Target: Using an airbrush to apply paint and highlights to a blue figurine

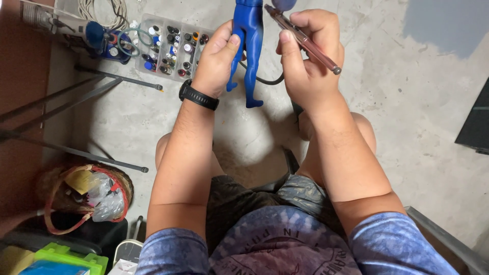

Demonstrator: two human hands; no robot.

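While the left hand (216, 56) grips a blue figure (248, 46) by its legs, the right hand (305, 51) is closed around an airbrush (301, 38) beside it.

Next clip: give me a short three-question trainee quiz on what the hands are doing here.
1. True or false: the left hand holds the blue figurine by its legs.
2. Which tool does the right hand hold? A) scissors B) a slim metal airbrush C) a screwdriver
3. What lies on the concrete floor just left of the left hand?

Key
1. True: the thumb presses on the legs, feet pointing down.
2. B
3. A clear compartment box of small paint bottles.
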